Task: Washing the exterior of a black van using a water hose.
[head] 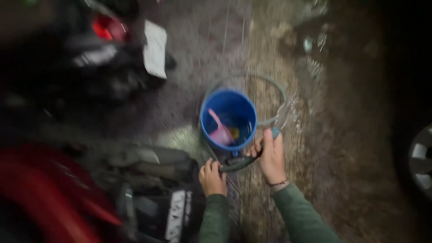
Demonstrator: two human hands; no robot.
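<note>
Both of my hands hold a dark green hose (238, 164). My left hand (212, 178) grips it lower down, near my body. My right hand (271, 155) is closed around the hose near its end, thumb at the tip, and water sprays away from there over the wet ground. Just beyond my hands stands a blue bucket (207, 112) with water in it and a pink scoop (220, 131) lying inside. A loop of the hose curves around behind the bucket. The whole picture is blurred by motion.
A red motorbike (54, 189) stands close at the lower left, another dark motorbike with a red tail light (108, 28) at the upper left. A car wheel (420, 162) shows at the right edge. The ground between is wet, rough pavement.
</note>
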